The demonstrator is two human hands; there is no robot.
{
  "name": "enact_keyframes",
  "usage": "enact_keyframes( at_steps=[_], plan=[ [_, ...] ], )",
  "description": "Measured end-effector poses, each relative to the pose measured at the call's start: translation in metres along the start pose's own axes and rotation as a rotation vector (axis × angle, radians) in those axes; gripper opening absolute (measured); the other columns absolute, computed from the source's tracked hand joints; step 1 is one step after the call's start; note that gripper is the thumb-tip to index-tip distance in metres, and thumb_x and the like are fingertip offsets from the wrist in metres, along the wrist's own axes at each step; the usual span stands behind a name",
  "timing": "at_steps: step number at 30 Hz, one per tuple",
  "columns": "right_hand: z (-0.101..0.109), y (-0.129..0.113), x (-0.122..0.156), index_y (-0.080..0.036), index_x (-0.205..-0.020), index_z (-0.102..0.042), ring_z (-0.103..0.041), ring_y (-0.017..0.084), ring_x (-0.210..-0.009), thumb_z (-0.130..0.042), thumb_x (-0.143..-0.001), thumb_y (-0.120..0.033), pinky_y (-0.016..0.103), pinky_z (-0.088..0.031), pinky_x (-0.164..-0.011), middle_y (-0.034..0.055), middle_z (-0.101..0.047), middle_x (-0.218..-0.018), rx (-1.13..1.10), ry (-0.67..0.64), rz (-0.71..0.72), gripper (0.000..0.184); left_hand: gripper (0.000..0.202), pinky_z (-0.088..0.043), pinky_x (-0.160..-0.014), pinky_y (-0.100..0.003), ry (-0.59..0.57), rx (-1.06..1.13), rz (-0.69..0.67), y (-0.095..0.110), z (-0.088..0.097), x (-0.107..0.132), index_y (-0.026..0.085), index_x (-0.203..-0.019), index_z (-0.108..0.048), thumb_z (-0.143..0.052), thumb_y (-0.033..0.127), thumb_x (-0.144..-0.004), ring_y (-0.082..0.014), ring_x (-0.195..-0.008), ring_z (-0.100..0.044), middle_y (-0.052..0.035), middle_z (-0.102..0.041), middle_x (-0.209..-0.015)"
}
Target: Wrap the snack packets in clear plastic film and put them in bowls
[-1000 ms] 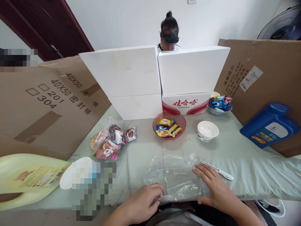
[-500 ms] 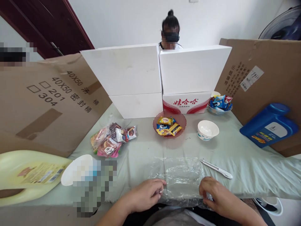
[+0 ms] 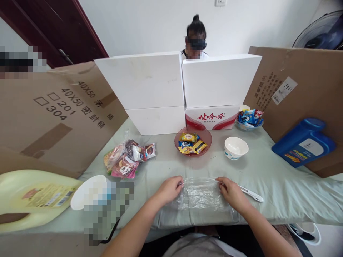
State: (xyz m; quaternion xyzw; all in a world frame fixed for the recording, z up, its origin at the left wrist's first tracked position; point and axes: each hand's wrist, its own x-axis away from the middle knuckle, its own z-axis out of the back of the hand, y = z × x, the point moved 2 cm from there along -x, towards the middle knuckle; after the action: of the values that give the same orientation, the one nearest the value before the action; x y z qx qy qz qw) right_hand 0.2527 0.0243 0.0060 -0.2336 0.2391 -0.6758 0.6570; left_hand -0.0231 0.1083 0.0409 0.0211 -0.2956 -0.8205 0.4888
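Note:
A clear plastic bag lies near the table's front edge, wrinkled and see-through. At its far left corner, my left hand pinches the film between thumb and fingers. My right hand grips the far right corner the same way, so the far edge is stretched between both hands. Just right of my right hand lies a white utility knife, its near-left end partly covered by the hand. Beyond the bag stands a reddish glass bowl with several yellow and blue wrapped snacks in it.
A white paper bowl stands right of centre. Bagged snacks lie at left, near a pale yellow jug. A blue bottle leans at right. White boxes and cardboard wall the table; a person sits behind.
Both hands have moved forward, away from me, from the bag's near part to its far corners. They now pinch its far edge, and the right hand overlaps the knife's end.

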Motion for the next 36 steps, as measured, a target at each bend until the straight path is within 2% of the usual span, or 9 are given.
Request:
enact_keyframes(
  at_steps=[7, 14, 17, 20, 22, 24, 27, 30, 36],
  plan=[
    [-0.008, 0.002, -0.002, -0.019, -0.111, -0.061, -0.065, 0.022, -0.095, -0.035, -0.094, -0.026, 0.033, -0.048, -0.083, 0.0093, -0.066, -0.110, 0.166, 0.045, -0.016, 0.032, 0.012, -0.038, -0.069, -0.024, 0.028, -0.056, 0.146, -0.012, -0.007, 0.000, 0.019, -0.092, -0.065, -0.065, 0.018, -0.079, -0.0177, -0.080, -0.063, -0.0023, -0.070, -0.085],
    [-0.011, -0.004, -0.009, -0.020, -0.103, -0.061, -0.065, 0.020, -0.082, -0.038, -0.097, -0.029, 0.029, -0.045, -0.069, 0.0062, -0.065, -0.101, 0.306, 0.057, -0.043, 0.025, 0.022, -0.041, -0.065, -0.023, 0.041, -0.098, 0.264, -0.025, 0.012, 0.008, 0.020, -0.091, -0.063, -0.074, 0.019, -0.072, -0.0164, -0.075, -0.063, 0.0011, -0.067, -0.080],
    [-0.013, -0.005, -0.010, -0.021, -0.102, -0.060, -0.064, 0.019, -0.080, -0.040, -0.097, -0.028, 0.028, -0.044, -0.065, 0.0057, -0.064, -0.101, 0.352, 0.057, -0.047, 0.022, 0.020, -0.044, -0.076, -0.031, 0.287, -0.209, 0.312, -0.017, 0.022, 0.014, 0.017, -0.102, -0.061, -0.062, 0.018, -0.082, -0.0235, -0.092, -0.062, -0.0076, -0.065, -0.097],
    [-0.015, -0.005, -0.009, -0.021, -0.103, -0.060, -0.065, 0.018, -0.079, -0.040, -0.097, -0.028, 0.027, -0.043, -0.063, 0.0055, -0.064, -0.102, 0.385, 0.063, -0.041, 0.022, 0.015, -0.047, -0.083, -0.036, 0.537, -0.287, 0.025, 0.010, 0.008, 0.021, 0.017, -0.097, -0.062, -0.049, 0.015, -0.090, -0.0239, -0.095, -0.059, -0.0093, -0.064, -0.099],
    [-0.015, -0.005, -0.008, -0.021, -0.104, -0.060, -0.065, 0.018, -0.078, -0.039, -0.097, -0.029, 0.027, -0.043, -0.063, 0.0051, -0.065, -0.102, 0.399, 0.070, -0.035, 0.022, 0.017, -0.049, -0.083, -0.035, 0.446, -0.257, -0.290, 0.030, -0.019, 0.025, 0.019, -0.092, -0.063, -0.047, 0.017, -0.092, -0.0214, -0.089, -0.061, -0.0064, -0.066, -0.093],
    [-0.014, -0.003, -0.008, -0.021, -0.104, -0.060, -0.065, 0.017, -0.078, -0.039, -0.098, -0.028, 0.027, -0.044, -0.064, 0.0048, -0.066, -0.102, 0.408, 0.082, -0.029, 0.023, 0.019, -0.048, -0.091, -0.040, 0.320, -0.260, -0.447, 0.041, -0.049, 0.027, 0.019, -0.106, -0.063, -0.054, 0.026, -0.091, -0.0246, -0.103, -0.060, -0.0077, -0.067, -0.108],
    [-0.008, 0.004, -0.007, -0.021, -0.107, -0.059, -0.066, 0.018, -0.080, -0.037, -0.098, -0.028, 0.028, -0.045, -0.067, 0.0055, -0.067, -0.104, 0.420, 0.115, -0.037, 0.025, 0.055, -0.031, -0.110, -0.053, 0.202, -0.304, -0.524, 0.042, -0.078, 0.027, 0.023, -0.138, -0.044, -0.060, 0.041, -0.088, -0.0322, -0.137, -0.036, -0.0091, -0.043, -0.147],
    [-0.003, 0.012, -0.004, -0.020, -0.109, -0.059, -0.067, 0.019, -0.080, -0.037, -0.098, -0.029, 0.029, -0.046, -0.067, 0.0067, -0.068, -0.104, 0.435, 0.145, -0.058, 0.027, 0.066, -0.019, -0.114, -0.059, 0.113, -0.330, -0.520, 0.036, -0.085, 0.026, 0.029, -0.147, -0.030, -0.059, 0.040, -0.089, -0.0324, -0.145, -0.019, -0.0070, -0.026, -0.157],
    [-0.002, 0.017, 0.002, -0.020, -0.107, -0.060, -0.067, 0.020, -0.083, -0.034, -0.097, -0.030, 0.031, -0.048, -0.070, 0.0065, -0.069, -0.101, 0.410, 0.242, 0.031, 0.030, 0.053, -0.024, -0.113, -0.056, 0.185, -0.263, -0.571, 0.042, -0.067, 0.034, 0.023, -0.140, -0.042, -0.055, 0.038, -0.091, -0.0325, -0.141, -0.027, -0.0106, -0.038, -0.150]
  ],
)
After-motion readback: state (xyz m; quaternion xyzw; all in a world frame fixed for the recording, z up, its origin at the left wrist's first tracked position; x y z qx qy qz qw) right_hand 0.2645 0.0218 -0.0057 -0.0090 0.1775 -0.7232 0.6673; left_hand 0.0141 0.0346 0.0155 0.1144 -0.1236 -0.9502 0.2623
